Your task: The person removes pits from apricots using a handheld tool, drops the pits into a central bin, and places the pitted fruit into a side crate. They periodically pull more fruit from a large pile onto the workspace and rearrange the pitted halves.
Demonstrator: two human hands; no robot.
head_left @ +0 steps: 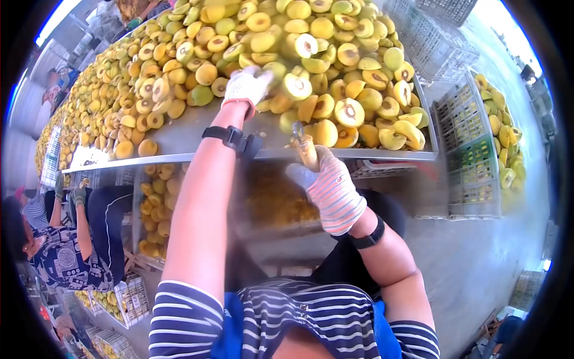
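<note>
Halved yellow peaches [349, 113], many with reddish-brown centres facing up, are heaped on a metal-edged table [197, 128]. At the near side of the heap is my left hand [246, 88], in a white glove, its fingers stretched toward the fruit and slightly blurred. I see nothing held in it. My right hand [335, 194], in a striped knit glove, is wrapped round the handle of a pitting tool [307, 151]. The tool has a light tan handle and a small metal end pointing up, just over the table's front edge.
At right stands a plastic crate [469, 170] with more fruit [505, 137] beside it. Stacked grey crates [433, 45] are behind. Below the table lies a crate of fruit [156, 206]. A co-worker [69, 254] sits at left, with fruit crates [122, 302] nearby.
</note>
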